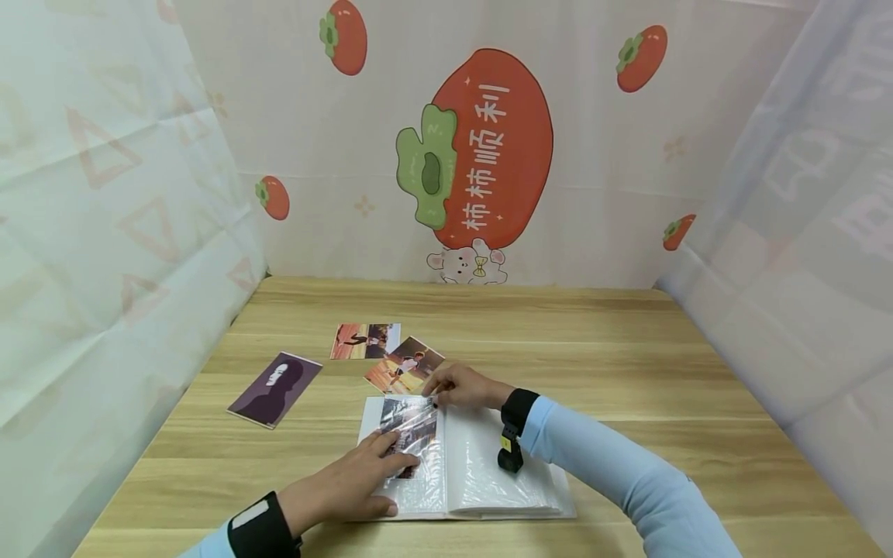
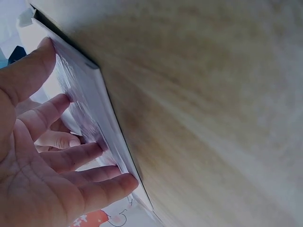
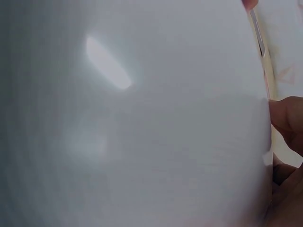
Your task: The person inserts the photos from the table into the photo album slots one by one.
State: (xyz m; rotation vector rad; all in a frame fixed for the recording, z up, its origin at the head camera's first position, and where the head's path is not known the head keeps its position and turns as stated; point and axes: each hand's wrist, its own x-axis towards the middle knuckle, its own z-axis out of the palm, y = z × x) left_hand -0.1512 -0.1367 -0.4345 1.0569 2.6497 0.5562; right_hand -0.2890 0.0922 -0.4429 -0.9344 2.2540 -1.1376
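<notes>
An open photo album (image 1: 505,465) with clear plastic pockets lies on the wooden table. Its left page holds a dark photo (image 1: 412,422) under glossy film. My left hand (image 1: 356,473) rests on that page with fingers spread; the left wrist view shows its fingertips (image 2: 97,149) against the page. At the top of the page, my right hand (image 1: 463,386) has curled fingers and pinches the photo's upper right corner, partly hidden by the fingers. In the right wrist view, a pale page (image 3: 156,132) fills most of the picture, with the thumb (image 3: 288,113) at its edge.
Beyond the album lie two overlapping photos, a reddish one (image 1: 349,341) and a tilted one (image 1: 398,368). A purple photo (image 1: 275,391) lies to the left. Printed cloth (image 1: 593,194) hangs behind the table (image 1: 628,364) and along both sides.
</notes>
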